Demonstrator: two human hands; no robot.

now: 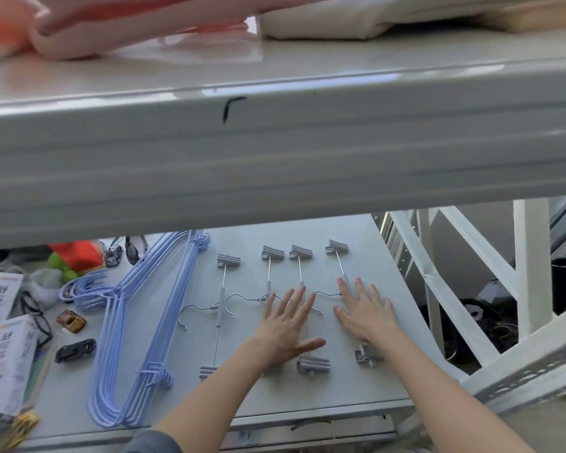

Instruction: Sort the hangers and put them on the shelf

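Pale blue hangers (118, 308), grey clip hangers (221, 308), pink cloth (118, 24), cream cloth (356, 21), black toy car (76, 349)

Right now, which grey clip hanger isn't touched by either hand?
The leftmost grey clip hanger, beside the blue hangers. The left hand and right hand lie flat on the others.

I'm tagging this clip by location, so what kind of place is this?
Probably a storeroom or laundry corner, not certain. A grey metal shelf holds blue hangers and clip hangers among clutter, folded cloth lies on the level above, and both hands press flat.
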